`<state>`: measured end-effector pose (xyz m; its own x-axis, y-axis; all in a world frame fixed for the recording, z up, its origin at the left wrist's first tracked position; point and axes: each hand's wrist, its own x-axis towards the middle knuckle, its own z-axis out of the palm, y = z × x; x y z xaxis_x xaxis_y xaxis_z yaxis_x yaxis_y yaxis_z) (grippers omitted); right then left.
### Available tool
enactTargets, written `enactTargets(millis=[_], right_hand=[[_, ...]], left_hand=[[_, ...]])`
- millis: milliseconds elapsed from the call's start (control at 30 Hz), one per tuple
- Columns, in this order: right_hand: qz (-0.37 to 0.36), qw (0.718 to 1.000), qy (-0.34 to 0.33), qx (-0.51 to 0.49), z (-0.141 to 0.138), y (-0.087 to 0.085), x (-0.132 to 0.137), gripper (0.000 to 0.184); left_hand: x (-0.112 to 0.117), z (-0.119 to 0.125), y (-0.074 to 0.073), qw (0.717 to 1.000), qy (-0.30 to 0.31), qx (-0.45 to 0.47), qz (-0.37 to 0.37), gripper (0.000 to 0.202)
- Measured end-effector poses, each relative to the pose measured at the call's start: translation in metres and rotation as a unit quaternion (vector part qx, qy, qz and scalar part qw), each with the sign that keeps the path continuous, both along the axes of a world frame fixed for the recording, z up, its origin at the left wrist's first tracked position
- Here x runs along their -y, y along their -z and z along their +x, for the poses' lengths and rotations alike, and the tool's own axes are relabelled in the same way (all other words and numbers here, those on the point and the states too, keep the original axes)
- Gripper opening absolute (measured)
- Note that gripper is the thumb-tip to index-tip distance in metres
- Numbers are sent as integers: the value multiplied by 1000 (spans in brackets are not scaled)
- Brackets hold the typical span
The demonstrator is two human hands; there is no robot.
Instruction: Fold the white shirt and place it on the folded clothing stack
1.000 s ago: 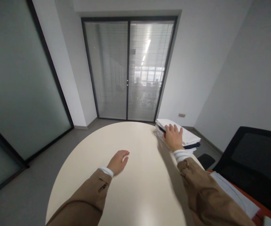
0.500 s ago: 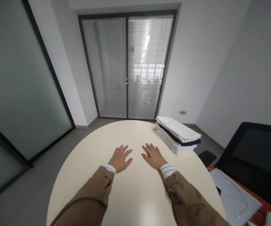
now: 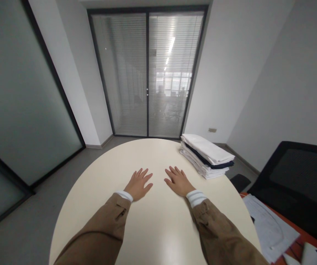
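My left hand rests palm down on the cream round table, fingers spread, holding nothing. Across a small gap lies my right hand, also flat on the tabletop with its fingers apart and nothing in them. Beyond my right hand, at the table's far right edge, sits a stack of folded cloth. Most of its layers are white, and one dark navy layer shows between them. Neither hand touches the stack.
A black mesh chair stands to the right. Beside the table, papers lie on an orange-red surface, near a white roll-like object. Glass doors with blinds are at the back; a frosted glass panel is on the left.
The view has shifted slightly, so most things sit a little higher and further left. Both hands stay flat on the table, and the stack has not moved.
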<state>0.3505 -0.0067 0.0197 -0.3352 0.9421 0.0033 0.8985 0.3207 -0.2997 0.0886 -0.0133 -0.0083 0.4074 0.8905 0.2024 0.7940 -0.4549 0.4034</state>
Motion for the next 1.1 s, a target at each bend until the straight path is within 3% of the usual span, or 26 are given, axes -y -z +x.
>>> enactTargets(millis=[400,700,867,967,1100], right_hand=[[-2,1000,-1,-3,1,3,-2,66],[2,1000,-1,-5,1,4,-2,65],[45,999,-2,-7,0,4,-3,59],[127,991,8,-31,3,-13,-7,42],[282,951,120,-48,22,-61,-15,31]], left_hand=[[0,-1,2,1000,3,-9,4,54],[6,3,-11,997,-6,-83,-4,57],[7,4,-14,996,-9,-89,-3,57],[6,3,-13,997,-10,-82,0,56],[5,0,-10,997,-6,-75,4,55]])
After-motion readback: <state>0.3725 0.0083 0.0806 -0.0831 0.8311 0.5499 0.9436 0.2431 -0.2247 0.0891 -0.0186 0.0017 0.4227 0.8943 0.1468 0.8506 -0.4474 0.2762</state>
